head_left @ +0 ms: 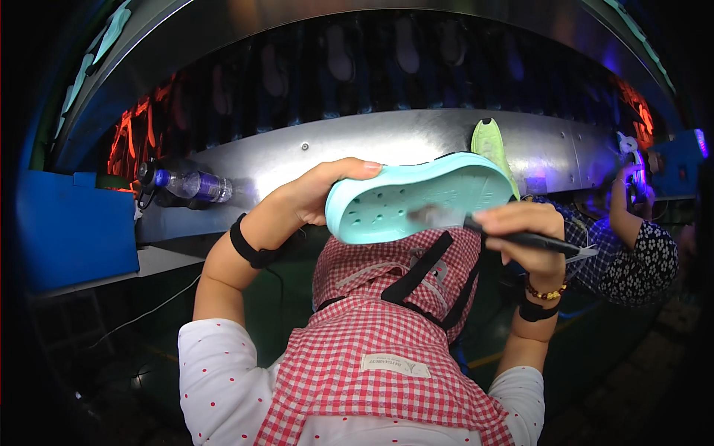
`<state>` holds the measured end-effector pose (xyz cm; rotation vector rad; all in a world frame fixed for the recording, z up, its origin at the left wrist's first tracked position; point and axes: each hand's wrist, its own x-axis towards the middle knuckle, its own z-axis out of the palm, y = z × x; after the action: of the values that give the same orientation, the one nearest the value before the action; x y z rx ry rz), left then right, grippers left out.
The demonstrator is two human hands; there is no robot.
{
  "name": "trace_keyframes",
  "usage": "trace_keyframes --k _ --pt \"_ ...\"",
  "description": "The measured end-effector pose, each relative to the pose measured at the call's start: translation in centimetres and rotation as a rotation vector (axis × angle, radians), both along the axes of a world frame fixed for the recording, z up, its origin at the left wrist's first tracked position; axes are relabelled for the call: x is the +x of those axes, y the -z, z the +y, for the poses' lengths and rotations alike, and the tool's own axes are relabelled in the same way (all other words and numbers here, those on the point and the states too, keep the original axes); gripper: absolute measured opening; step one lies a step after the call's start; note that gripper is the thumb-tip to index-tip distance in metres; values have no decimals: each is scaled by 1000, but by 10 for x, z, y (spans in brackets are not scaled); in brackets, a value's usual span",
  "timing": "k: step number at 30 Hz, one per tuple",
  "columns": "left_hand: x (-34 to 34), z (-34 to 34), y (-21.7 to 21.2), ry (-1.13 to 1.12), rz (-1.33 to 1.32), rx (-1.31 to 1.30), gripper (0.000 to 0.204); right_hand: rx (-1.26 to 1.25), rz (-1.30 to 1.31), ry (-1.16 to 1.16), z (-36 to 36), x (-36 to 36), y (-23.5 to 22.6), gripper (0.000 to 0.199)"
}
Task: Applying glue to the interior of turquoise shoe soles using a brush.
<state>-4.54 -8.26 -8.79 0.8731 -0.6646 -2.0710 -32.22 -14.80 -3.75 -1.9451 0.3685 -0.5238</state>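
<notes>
A light turquoise foam shoe sole (pixel 405 192) is held up in front of me, its hollow, hole-dotted side facing me. My left hand (pixel 331 184) grips its left end, with the thumb along the upper rim and the fingers behind. In my right hand (pixel 524 223) is a brush (pixel 450 217) with a dark handle. Its bristle end is smeared by motion over the sole's inner face, and I cannot tell whether it touches.
A yellow-green shoe sole (pixel 489 145) lies on the metal ledge (pixel 297 149) beyond my hands. A plastic bottle (pixel 193 183) lies at left beside a blue box (pixel 78 230). Dark slots holding sole shapes line the back, with orange glows either side. Another person (pixel 632 253) sits at right.
</notes>
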Motion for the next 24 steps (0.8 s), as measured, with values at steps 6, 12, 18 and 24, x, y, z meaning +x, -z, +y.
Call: trace_keyframes --k 6,12,18,24 --pt "15 4 -1 -112 29 -171 55 -97 -50 -11 15 2 -3 21" --pt "-45 -5 35 -418 523 -103 77 13 -106 248 12 20 14 19" --pt "-69 -6 52 -596 386 70 87 -244 -49 322 31 40 43 20" --pt "-51 -9 48 -635 432 -75 85 -125 -77 88 36 26 22 21"
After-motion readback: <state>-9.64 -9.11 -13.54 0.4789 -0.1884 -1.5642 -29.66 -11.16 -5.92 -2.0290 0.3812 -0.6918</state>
